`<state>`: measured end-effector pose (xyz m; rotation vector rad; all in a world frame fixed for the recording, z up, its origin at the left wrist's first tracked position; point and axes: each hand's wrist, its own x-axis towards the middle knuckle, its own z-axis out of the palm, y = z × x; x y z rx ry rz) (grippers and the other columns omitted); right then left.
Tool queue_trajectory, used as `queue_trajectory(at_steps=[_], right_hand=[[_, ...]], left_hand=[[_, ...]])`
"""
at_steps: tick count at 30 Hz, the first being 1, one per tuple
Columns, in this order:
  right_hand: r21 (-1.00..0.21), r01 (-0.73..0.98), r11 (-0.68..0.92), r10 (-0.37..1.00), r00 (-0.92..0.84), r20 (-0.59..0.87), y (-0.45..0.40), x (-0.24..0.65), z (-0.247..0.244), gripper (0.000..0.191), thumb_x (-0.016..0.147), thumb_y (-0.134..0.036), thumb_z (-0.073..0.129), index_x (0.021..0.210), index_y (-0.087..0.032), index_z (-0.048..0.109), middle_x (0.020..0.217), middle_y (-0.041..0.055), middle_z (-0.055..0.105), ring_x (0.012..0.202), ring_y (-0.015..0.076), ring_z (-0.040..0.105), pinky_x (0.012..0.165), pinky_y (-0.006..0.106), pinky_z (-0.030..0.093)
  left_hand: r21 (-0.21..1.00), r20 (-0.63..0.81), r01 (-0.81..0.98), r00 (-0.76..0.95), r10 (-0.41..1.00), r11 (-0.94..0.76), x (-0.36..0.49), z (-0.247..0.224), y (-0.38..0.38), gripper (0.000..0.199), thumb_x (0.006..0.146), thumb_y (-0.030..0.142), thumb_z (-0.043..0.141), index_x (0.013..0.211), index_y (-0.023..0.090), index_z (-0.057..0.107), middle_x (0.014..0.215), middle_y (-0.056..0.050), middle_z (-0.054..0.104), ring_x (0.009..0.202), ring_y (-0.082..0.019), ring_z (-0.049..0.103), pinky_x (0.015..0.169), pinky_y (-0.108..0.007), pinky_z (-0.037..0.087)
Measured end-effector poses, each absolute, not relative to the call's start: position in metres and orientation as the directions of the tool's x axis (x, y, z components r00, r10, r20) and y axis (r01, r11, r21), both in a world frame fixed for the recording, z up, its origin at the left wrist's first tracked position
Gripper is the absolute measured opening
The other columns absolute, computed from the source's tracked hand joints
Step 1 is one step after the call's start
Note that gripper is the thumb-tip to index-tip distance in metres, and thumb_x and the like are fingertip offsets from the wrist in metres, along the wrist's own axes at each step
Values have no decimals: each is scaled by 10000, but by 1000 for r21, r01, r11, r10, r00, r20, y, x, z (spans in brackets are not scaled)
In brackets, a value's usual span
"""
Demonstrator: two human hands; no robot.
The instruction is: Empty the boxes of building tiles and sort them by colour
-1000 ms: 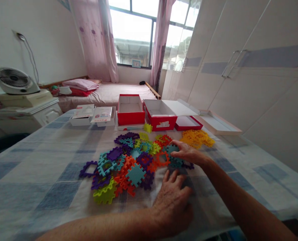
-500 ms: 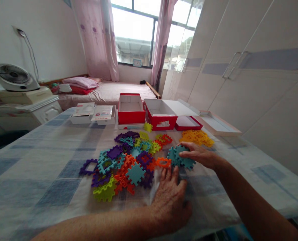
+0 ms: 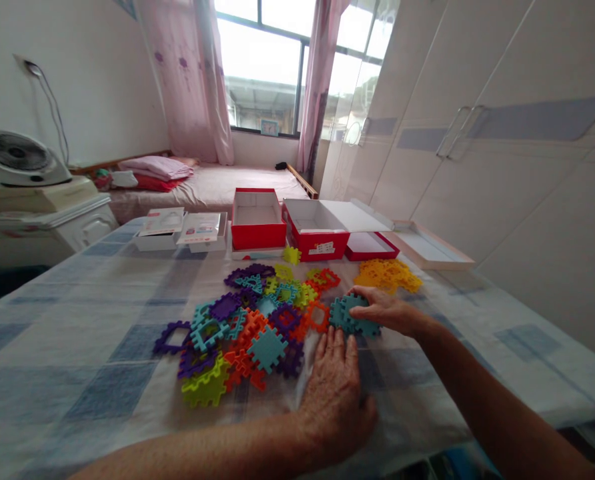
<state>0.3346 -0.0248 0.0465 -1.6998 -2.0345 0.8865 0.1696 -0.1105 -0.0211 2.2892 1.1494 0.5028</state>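
Observation:
My left hand lies palm down on the cloth with fingers stretched out. Its fingertips reach the near edge of a small group of teal interlocking tiles. My right hand grips those teal tiles from the right, thumb on top; the other fingers are partly hidden. Just left of them an orange frame-shaped tile leans at the edge of a mixed pile. That pile holds purple tiles, another teal tile, lime green tiles and orange tiles.
Yellow tiles form a heap beyond my right hand. Along the table's far side stand a red box, a second red box, a shallow red lid, a pale lid and two white boxes. A checked tablecloth covers the table.
The orange frame-shaped tile beside my left fingertips has tipped up and shifted slightly left. The teal tiles and both hands stay close to where they were; the view has turned slightly.

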Motion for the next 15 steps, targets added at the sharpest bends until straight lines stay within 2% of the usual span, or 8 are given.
queue_trajectory(at_steps=[4,10,15], right_hand=[[-650,754,93,965,-228,-126,-20,337,38,334,670,-314,593,962,-152,601,860,41,612,729,154,549,584,231,421],[-664,728,172,963,-268,-44,-28,334,36,255,699,-255,533,931,-156,566,767,5,567,667,120,512,571,211,399],[-710,687,156,986,-147,74,-40,334,43,238,702,-233,532,931,-172,562,784,-1,586,684,119,533,599,211,423]], left_hand=[[619,70,627,556,828,-474,169,-21,-110,803,738,383,489,1422,58,222,1496,-196,126,1384,-278,33,1130,-423,79],[652,30,637,520,853,-411,169,-19,-112,813,735,337,483,1444,106,158,1513,-138,106,1387,-261,36,1132,-422,104],[617,78,645,519,851,-450,169,-17,-112,816,701,247,485,1443,117,171,1523,-83,72,1394,-218,32,1134,-391,139]])
